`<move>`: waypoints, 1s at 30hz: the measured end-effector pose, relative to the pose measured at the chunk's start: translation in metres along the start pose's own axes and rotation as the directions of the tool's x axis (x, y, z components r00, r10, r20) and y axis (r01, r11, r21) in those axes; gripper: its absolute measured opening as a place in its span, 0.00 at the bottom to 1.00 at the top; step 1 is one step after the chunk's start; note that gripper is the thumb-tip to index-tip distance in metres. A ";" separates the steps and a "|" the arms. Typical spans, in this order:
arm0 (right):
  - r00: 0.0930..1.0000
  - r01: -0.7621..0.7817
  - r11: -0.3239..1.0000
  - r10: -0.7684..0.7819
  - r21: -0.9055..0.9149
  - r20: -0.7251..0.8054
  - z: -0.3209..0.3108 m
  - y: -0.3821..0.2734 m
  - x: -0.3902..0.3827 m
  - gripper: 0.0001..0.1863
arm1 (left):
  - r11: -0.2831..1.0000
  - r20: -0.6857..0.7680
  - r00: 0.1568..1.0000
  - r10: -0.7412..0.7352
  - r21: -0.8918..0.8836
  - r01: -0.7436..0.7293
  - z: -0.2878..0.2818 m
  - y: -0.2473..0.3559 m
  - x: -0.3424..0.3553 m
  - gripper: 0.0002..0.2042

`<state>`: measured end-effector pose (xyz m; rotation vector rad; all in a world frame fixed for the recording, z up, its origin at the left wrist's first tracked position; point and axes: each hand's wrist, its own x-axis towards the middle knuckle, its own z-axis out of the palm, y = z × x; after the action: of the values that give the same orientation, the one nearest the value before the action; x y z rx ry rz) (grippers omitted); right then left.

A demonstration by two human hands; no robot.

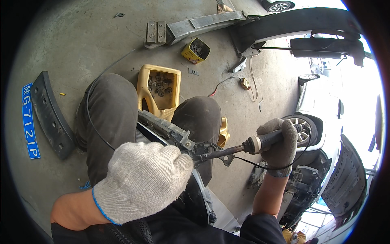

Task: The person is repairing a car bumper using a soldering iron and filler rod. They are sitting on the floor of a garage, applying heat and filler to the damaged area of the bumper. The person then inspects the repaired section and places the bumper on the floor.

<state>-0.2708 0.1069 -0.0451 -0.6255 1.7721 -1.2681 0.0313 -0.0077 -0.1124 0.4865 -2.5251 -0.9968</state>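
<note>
My right hand (280, 144), in a soiled knit glove, is wrapped round the black handle of a soldering iron (254, 144). Its dark metal shaft slants down to the left, the tip against a dark bracketed edge of a car headlight assembly (174, 132) across my lap. My left hand (142, 179), in a pale knit glove with blue cuff trim, is closed beside the tip; its fingertips and whatever they grip are hidden. A thin black cord (260, 166) loops from the handle's end back toward the left hand; a similar line leaves that glove's far side.
Between my knees stands a cut gold jug (158, 71) of small metal parts; beyond it, a yellow tin (196, 51) of hardware. A black trim strip (50, 116) and blue licence plate (30, 122) lie left. A bumper beam (207, 24) lies ahead, a white car (321, 105) right.
</note>
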 end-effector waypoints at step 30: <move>1.000 0.013 1.000 -0.013 -0.020 0.010 0.001 0.002 -0.001 0.29 | 1.000 0.029 0.999 -0.023 0.005 0.023 -0.005 0.004 0.003 0.09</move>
<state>-0.2690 0.1075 -0.0471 -0.6542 1.7770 -1.2555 0.0297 -0.0087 -0.1055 0.5068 -2.5528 -1.0138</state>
